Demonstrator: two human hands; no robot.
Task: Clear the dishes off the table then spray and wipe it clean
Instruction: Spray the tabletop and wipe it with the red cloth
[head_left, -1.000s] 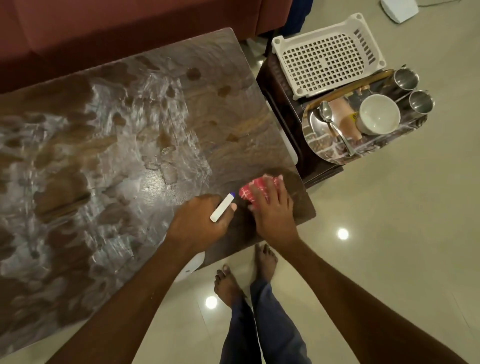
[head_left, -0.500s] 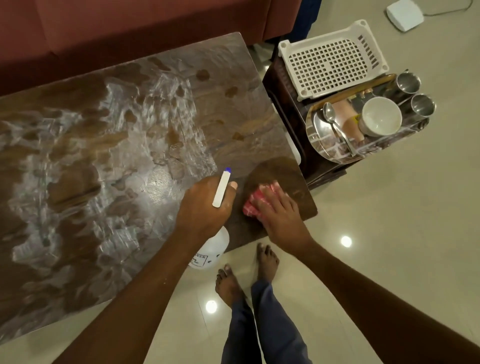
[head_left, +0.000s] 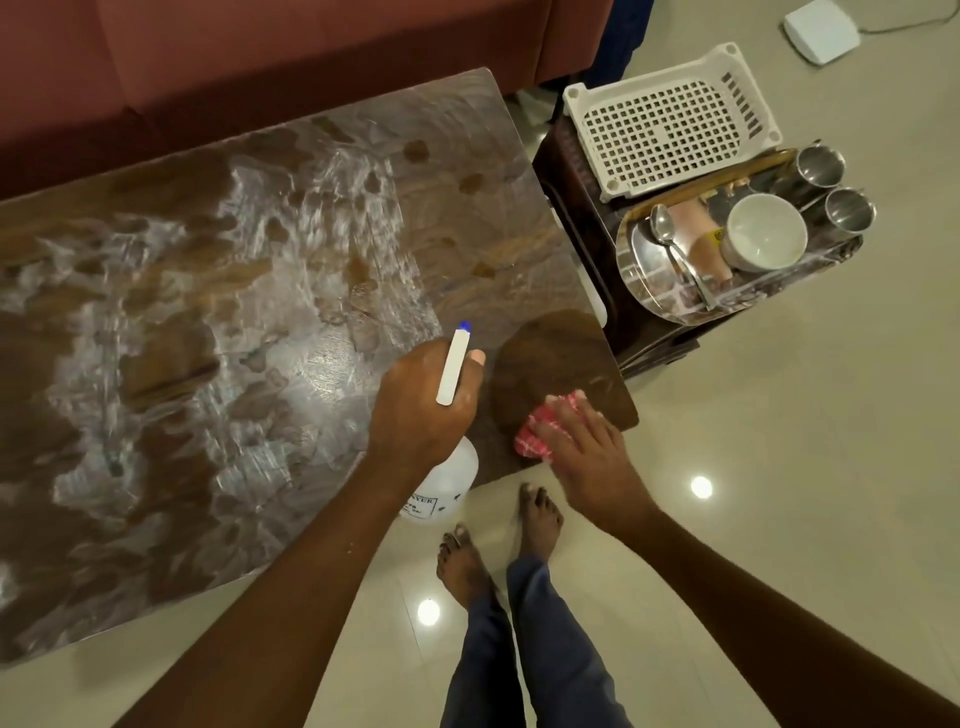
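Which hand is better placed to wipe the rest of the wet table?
The right hand: it lies flat on the red checked cloth at the near right corner of the brown wooden table. The left hand grips the white plastic spray bottle, so it is busy.

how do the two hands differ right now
The left hand grips the bottle, fingers curled; the right hand presses the cloth, fingers straight. The left hand is held above the table; the right hand is down on it. Both are near its right corner.
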